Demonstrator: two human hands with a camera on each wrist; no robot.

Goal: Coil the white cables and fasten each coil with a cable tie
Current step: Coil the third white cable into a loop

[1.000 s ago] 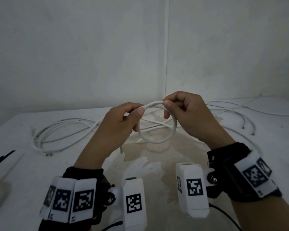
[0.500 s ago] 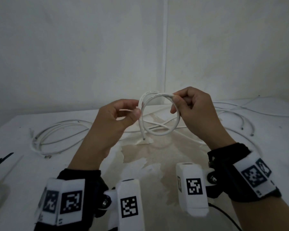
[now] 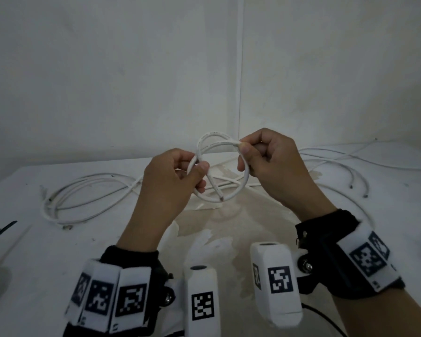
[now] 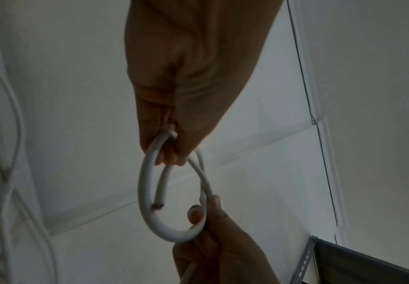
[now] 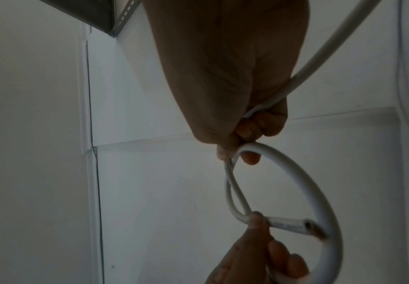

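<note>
Both hands hold a short white cable coil (image 3: 231, 194) in the air above the white table (image 3: 29, 239). My left hand (image 3: 170, 181) pinches the coil's left side between thumb and fingers, and the cut cable end (image 3: 219, 195) sticks down inside the loop. My right hand (image 3: 270, 164) pinches the coil's upper right part. In the left wrist view the coil (image 4: 147, 201) hangs from my left hand (image 4: 171, 153). The right wrist view has the loop (image 5: 319, 192) under my right hand (image 5: 242, 146), with the cut end (image 5: 312, 230) beside the other thumb.
A loose bundle of white cables (image 3: 83, 198) lies at the table's left. More white cables (image 3: 350, 166) trail across the right rear. A black strip (image 3: 0, 233) lies at the left edge. A stained patch (image 3: 219, 229) marks the table's middle. White walls meet behind the table.
Both hands have risen a little with the coil. A second turn has formed at the top, and the cut end now points down inside the loop.
</note>
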